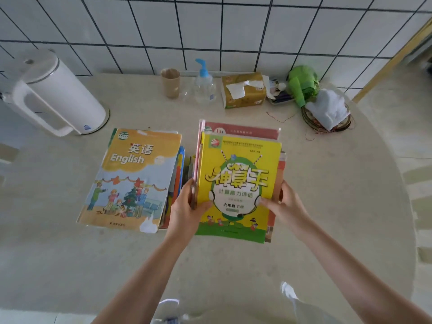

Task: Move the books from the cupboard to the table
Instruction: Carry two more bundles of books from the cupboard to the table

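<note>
A stack of books topped by a yellow workbook [240, 183] is held over the beige table [70, 265] at the middle. My left hand [187, 210] grips the stack's left edge, thumb on the yellow cover. My right hand [284, 202] grips its right edge the same way. A red-covered book [247, 132] pokes out behind the yellow one. To the left lies a second pile topped by an orange English textbook [133, 181], flat on the table. I cannot tell whether the held stack touches the table. No cupboard is in view.
A white electric kettle [53, 94] stands at the back left. Along the tiled wall stand a brown paper cup [170, 83], a blue-pump bottle [204, 83], a tissue pack [244, 90], a green bag [302, 83] and a white cloth on a round basket [327, 111].
</note>
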